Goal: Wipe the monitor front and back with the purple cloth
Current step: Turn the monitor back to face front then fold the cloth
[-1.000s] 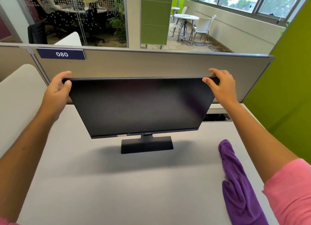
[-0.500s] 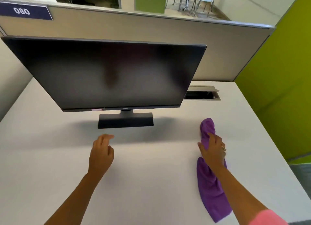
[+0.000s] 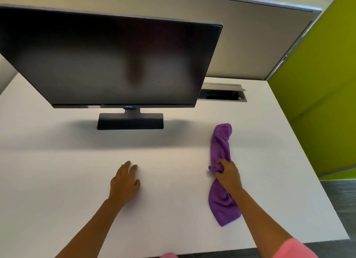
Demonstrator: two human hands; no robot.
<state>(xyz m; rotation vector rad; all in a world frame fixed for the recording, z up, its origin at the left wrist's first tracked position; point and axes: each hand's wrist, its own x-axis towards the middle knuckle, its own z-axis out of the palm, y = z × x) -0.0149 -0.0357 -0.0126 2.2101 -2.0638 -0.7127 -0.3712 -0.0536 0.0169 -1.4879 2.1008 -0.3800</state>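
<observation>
Right hand (image 3: 228, 175) grips purple cloth (image 3: 221, 142); left hand (image 3: 125, 182) flat; monitor (image 3: 107, 65) cropped left.

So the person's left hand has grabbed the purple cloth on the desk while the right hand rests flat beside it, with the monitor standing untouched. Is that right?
Not quite: the hands are swapped. In the head view the right hand grips the purple cloth on the desk, while the left hand rests flat beside it. The monitor does stand untouched.
</observation>
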